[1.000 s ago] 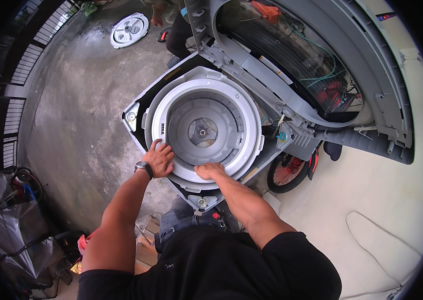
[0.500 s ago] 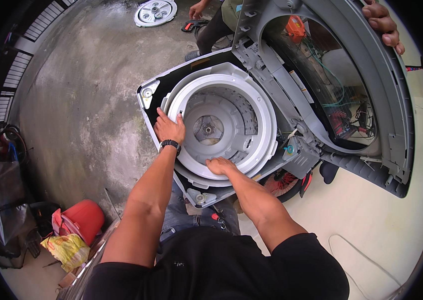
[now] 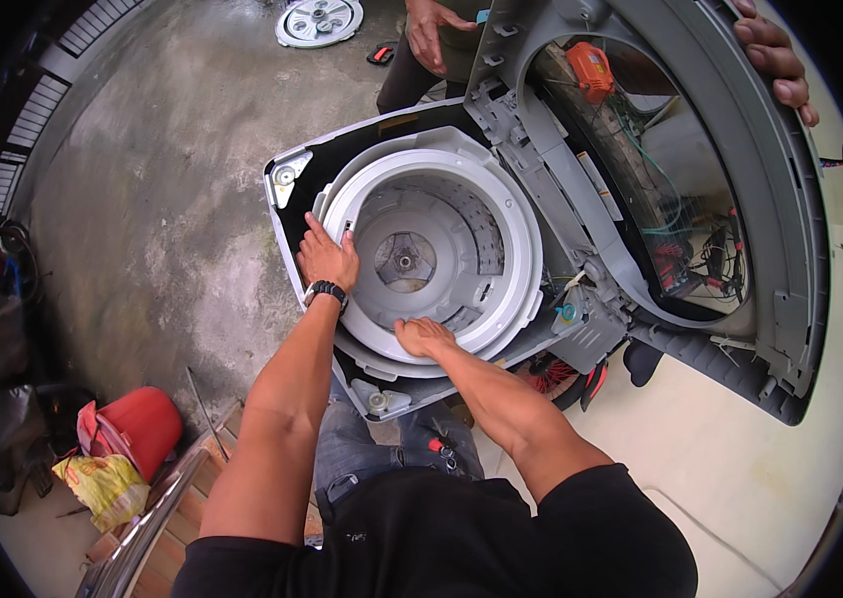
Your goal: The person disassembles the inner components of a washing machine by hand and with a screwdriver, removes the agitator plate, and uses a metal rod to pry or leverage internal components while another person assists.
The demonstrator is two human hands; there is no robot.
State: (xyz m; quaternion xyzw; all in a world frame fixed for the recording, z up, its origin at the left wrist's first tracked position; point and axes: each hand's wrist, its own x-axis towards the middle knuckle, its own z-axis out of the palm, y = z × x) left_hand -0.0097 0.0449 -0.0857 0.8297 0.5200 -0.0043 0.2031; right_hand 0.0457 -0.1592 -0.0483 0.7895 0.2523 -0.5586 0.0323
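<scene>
An opened top-load washing machine stands before me, its grey cabinet [image 3: 280,239] around a pale tub with a smooth balance ring [image 3: 513,209] on top. Inside, a perforated drum wall [image 3: 486,239] leads down to a bare hub [image 3: 404,262]. My left hand [image 3: 330,256], with a dark watch at its wrist, lies on the ring's left side, fingers stretched toward the cabinet edge and thumb apart. At the near rim, my right hand [image 3: 423,337] curls over the ring's inner edge; its fingertips are partly hidden. The grey top cover [image 3: 780,199] is tilted up at the right, held by another person's hand [image 3: 778,65].
Across the machine a person's other hand [image 3: 428,30] hangs near the cover. A round pulsator disc [image 3: 319,20] lies on the concrete floor [image 3: 162,199]. A red bucket [image 3: 142,429] and yellow bag [image 3: 107,488] sit lower left. An orange tool case [image 3: 591,72] shows through the cover's window.
The other person's lower hand has come up from the floor, off the black-and-orange tool, toward the cover. My hands keep their places on the ring while the view shifts slightly.
</scene>
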